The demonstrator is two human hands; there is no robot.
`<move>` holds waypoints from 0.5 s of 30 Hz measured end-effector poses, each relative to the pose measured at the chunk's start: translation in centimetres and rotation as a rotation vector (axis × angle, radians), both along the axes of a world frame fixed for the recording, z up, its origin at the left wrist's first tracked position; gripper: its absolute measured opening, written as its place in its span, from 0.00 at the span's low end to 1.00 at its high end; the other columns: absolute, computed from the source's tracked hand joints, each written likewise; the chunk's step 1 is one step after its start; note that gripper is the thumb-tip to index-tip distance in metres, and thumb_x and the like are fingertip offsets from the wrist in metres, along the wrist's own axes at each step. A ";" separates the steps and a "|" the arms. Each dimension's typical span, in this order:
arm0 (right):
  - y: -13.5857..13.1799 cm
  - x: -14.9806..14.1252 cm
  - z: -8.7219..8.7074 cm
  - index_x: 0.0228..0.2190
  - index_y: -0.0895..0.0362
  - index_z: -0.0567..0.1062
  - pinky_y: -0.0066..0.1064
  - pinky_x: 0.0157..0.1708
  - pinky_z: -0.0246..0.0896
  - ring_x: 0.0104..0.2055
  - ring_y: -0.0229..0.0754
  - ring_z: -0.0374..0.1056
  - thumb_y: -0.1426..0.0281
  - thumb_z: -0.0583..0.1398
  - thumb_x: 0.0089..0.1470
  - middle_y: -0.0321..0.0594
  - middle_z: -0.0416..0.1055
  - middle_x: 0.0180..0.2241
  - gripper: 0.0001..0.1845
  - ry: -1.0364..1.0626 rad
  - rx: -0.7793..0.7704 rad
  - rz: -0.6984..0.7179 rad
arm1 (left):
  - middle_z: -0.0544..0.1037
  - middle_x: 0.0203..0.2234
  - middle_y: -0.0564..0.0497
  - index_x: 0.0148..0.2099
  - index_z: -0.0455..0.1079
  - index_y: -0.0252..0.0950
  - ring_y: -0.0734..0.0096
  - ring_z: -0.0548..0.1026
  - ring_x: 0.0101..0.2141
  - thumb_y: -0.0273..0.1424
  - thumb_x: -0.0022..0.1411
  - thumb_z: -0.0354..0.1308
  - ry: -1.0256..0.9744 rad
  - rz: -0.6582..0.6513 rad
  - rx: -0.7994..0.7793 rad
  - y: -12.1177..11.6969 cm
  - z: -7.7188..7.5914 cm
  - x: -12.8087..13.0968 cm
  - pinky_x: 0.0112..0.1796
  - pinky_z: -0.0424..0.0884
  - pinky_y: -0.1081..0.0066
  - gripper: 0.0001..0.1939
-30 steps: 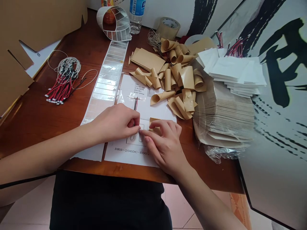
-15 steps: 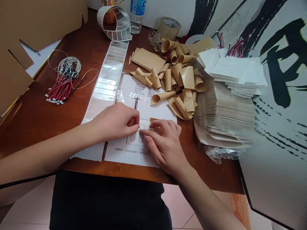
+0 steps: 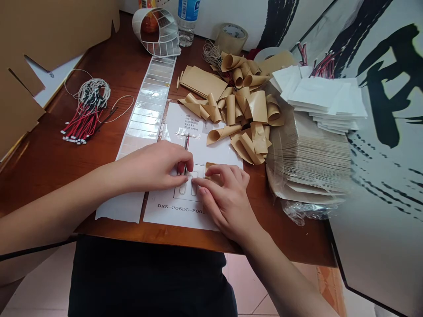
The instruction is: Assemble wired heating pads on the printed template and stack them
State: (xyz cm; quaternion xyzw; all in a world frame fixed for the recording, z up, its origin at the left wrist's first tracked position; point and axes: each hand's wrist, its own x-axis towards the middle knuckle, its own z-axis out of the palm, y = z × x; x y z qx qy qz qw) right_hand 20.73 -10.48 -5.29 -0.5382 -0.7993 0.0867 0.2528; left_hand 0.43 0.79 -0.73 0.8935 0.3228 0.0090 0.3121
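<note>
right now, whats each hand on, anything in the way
left hand at thin red and black wire; right hand on kraft paper piece; both over printed white sheet; curled kraft pieces heaped beyond

A reddish-brown wooden table (image 3: 42,167) stood over pink floor tiles (image 3: 254,290), beside a white panel (image 3: 373,246) painted with black brushstrokes.

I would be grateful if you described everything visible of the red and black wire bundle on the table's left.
The thin red and black wires lie bundled flat on the reddish-brown wooden table, fanning to small white connector ends at lower left, with thin white cords looping from the upper end. Only the table touches them.
</note>
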 end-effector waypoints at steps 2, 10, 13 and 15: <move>0.0 0.0 0.0 0.43 0.50 0.82 0.46 0.50 0.50 0.50 0.50 0.64 0.67 0.53 0.69 0.44 0.71 0.45 0.16 -0.007 -0.011 -0.005 | 0.79 0.32 0.52 0.44 0.78 0.37 0.71 0.74 0.33 0.30 0.62 0.61 -0.002 -0.027 -0.013 0.1 0.1 -0.1 0.36 0.65 0.72 0.09; 0.0 0.0 0.0 0.43 0.50 0.82 0.46 0.50 0.50 0.50 0.50 0.64 0.67 0.53 0.69 0.44 0.71 0.45 0.16 0.002 -0.007 -0.007 | 0.78 0.33 0.53 0.42 0.79 0.37 0.74 0.73 0.32 0.27 0.63 0.63 -0.076 -0.084 -0.024 -0.1 -0.5 0.0 0.36 0.65 0.74 0.05; 0.0 0.0 0.1 0.44 0.50 0.82 0.46 0.50 0.50 0.50 0.51 0.64 0.67 0.53 0.69 0.45 0.71 0.45 0.16 -0.005 -0.014 -0.004 | 0.78 0.33 0.52 0.39 0.79 0.37 0.74 0.73 0.32 0.27 0.63 0.63 -0.071 -0.080 -0.024 -0.2 -0.6 0.1 0.36 0.65 0.74 0.03; 0.0 0.0 0.1 0.45 0.50 0.82 0.47 0.50 0.51 0.50 0.51 0.64 0.67 0.53 0.69 0.45 0.71 0.46 0.16 -0.005 -0.023 -0.003 | 0.78 0.33 0.52 0.37 0.79 0.37 0.73 0.73 0.32 0.26 0.63 0.63 -0.053 -0.075 -0.020 -0.3 -0.6 0.2 0.36 0.64 0.74 0.03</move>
